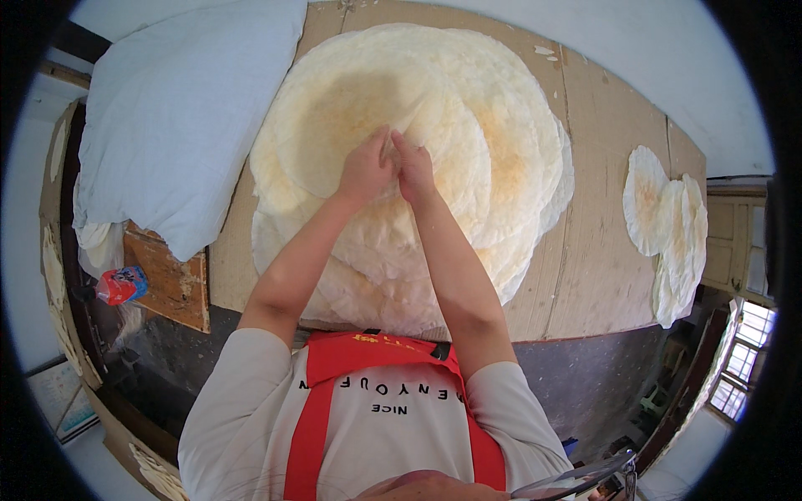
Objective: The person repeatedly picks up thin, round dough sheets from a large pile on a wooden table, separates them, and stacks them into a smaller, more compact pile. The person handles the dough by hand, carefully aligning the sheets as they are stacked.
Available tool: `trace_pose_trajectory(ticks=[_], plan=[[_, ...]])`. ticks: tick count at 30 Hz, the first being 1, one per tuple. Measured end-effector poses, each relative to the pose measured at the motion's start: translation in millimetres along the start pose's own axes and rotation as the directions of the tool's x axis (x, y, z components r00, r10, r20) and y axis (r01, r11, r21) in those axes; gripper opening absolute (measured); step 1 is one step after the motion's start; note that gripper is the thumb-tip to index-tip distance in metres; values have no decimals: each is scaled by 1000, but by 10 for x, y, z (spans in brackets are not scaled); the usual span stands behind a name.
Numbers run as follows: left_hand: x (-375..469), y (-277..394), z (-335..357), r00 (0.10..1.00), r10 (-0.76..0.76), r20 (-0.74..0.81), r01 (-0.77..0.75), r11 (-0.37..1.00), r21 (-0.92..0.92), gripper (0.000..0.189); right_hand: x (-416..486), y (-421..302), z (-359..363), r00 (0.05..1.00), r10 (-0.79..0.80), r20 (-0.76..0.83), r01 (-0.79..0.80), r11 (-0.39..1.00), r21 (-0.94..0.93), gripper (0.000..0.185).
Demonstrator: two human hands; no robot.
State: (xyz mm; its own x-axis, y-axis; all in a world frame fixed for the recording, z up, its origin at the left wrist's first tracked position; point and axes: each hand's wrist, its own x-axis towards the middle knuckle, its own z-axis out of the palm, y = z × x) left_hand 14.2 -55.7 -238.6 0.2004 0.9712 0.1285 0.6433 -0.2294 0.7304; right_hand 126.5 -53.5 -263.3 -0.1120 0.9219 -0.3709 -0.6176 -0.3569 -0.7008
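A large heap of thin round flatbreads [514,156] lies before me, pale with light brown patches, their edges overlapping. Over its middle, my left hand [368,164] and my right hand [413,166] meet at the fingertips. A thin fold of the top flatbread [319,138] appears to rise at the fingers of both hands. My fingers are bent close together, partly hiding what is between them, so the exact grip of each hand is not clear.
Brown cardboard [601,125] covers the table. A pale cloth [182,119] lies at the left, above a worn wooden board [166,275] and a red bottle with a blue label [122,285]. Several smaller flatbread pieces [673,232] lie at the right edge.
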Motion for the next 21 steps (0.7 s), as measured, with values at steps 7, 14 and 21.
trace_pose_trajectory(ticks=[7,14,21], plan=[[506,124,-796,962,164,-217,-64,912,404,30,100,139,-96,974,74,-213,-48,991,123,38],[182,-2,-511,954,297,-50,-281,938,205,31,64,34,-54,982,128,-137,-135,990,-40,38],[446,78,-827,979,128,-160,-52,912,408,19,-127,-246,-398,846,-432,-313,209,808,-552,29]])
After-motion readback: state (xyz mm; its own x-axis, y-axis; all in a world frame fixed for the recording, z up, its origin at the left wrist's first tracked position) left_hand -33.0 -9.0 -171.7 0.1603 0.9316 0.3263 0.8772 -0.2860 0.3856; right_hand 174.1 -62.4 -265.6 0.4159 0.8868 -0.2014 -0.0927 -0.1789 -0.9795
